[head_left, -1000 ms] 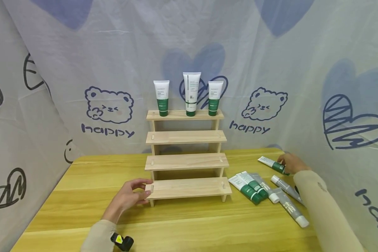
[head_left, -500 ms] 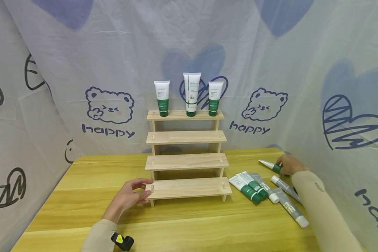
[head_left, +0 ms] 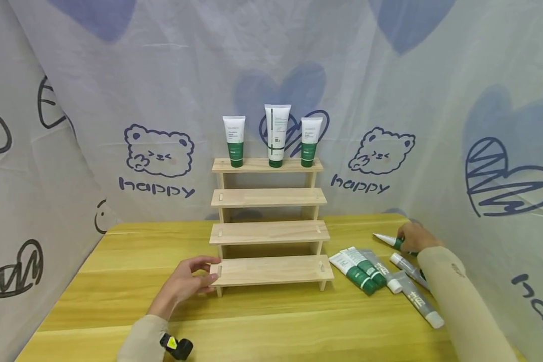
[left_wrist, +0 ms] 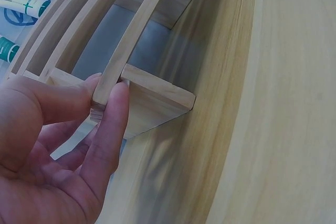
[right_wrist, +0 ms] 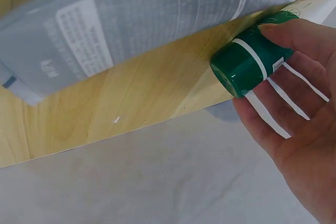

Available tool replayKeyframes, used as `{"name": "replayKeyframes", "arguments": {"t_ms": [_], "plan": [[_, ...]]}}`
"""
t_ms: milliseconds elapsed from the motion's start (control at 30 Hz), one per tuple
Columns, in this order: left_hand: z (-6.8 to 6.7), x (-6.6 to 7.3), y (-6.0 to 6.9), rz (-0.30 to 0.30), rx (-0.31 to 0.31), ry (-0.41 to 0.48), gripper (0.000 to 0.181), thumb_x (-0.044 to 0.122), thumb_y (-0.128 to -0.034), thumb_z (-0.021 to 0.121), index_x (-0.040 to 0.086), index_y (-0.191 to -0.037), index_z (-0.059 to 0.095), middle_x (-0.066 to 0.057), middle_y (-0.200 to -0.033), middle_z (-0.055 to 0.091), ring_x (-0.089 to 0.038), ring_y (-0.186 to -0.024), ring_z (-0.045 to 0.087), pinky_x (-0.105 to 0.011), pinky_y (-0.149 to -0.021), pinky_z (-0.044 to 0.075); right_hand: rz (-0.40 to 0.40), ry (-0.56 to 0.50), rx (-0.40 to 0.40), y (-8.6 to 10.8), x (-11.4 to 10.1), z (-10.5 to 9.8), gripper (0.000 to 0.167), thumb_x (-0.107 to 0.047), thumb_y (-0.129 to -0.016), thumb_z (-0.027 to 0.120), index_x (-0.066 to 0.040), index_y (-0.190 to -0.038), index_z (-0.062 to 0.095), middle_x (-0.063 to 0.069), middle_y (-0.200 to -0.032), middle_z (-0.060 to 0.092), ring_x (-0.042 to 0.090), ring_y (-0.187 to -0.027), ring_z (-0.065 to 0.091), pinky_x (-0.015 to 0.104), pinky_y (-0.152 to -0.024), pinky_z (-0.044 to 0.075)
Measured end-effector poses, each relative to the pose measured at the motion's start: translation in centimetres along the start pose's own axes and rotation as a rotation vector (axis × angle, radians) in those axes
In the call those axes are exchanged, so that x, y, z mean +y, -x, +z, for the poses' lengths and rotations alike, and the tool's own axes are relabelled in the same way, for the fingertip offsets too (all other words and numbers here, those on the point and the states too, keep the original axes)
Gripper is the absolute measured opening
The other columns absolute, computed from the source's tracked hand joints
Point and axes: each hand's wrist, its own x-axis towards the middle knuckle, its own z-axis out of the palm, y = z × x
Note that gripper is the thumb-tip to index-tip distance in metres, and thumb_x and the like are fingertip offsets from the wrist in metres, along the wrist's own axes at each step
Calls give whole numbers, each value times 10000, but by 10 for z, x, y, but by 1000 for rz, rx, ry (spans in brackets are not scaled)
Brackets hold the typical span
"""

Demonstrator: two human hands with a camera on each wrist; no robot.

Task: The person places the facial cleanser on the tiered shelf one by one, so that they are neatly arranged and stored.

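My left hand (head_left: 185, 281) pinches the left end of the lowest step of a wooden tiered display rack (head_left: 271, 270). Thumb and fingers lie on either side of the board (left_wrist: 137, 30) in the left wrist view. At the table's far right, my right hand (head_left: 417, 238) grips a white and green squeeze tube (head_left: 388, 240). The right wrist view shows its green cap end (right_wrist: 239, 69) between thumb and fingers, close to the tabletop. Three white and green tubes stand cap down on the top step, the tallest tube (head_left: 277, 133) in the middle.
Right of the rack lie two white and green tubes (head_left: 355, 271) and several grey tubes (head_left: 416, 296) with white caps. Printed cloth (head_left: 158, 90) walls the wooden table (head_left: 262, 327) at the back and both sides.
My right hand has shifted slightly left along the tube and closed round it; the tube has turned a little. My left hand keeps its hold on the rack.
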Motion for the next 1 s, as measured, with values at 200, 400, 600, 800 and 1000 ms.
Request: {"name": "replayKeyframes", "arguments": {"t_ms": [200, 400, 600, 800, 1000], "plan": [[1, 0, 1, 6, -2, -1, 419, 63, -962, 712, 31, -1371, 628, -159, -1159, 560, -182, -880, 640, -310, -784, 664, -30, 35, -11, 1, 3, 4, 188, 69, -780, 705, 30, -959, 747, 126, -890, 701, 253, -802, 591, 393, -706, 554], [1, 0, 2, -1, 2, 3, 416, 55, -960, 711, 30, -1368, 630, -161, -1162, 559, -181, -879, 642, -306, -778, 664, -86, 42, 51, 3, 3, 8, 161, 82, -815, 696, 42, -966, 733, 129, -888, 674, 260, -816, 572, 432, -742, 536], [1, 0, 1, -8, 6, 6, 416, 44, -961, 706, 27, -1369, 628, -168, -1172, 560, -189, -878, 640, -307, -775, 664, -138, -20, 126, 2, -3, 3, 194, 77, -815, 710, 115, -1005, 703, 218, -927, 694, 325, -844, 615, 530, -796, 565], [1, 1, 2, -7, 6, 5, 412, 52, -967, 704, 26, -1371, 626, -166, -1166, 555, -197, -860, 642, -315, -760, 666, -167, -48, 156, -2, -6, -2, 285, 74, -829, 702, 176, -1092, 664, 319, -1024, 689, 450, -958, 654, 624, -892, 559], [0, 2, 2, -1, 0, 1, 410, 61, -969, 704, 25, -1370, 626, -169, -1176, 544, -195, -867, 642, -318, -767, 667, -177, -104, 200, -6, -18, -10, 340, 67, -854, 693, 197, -1162, 635, 357, -1070, 678, 494, -1002, 651, 630, -904, 564]]}}
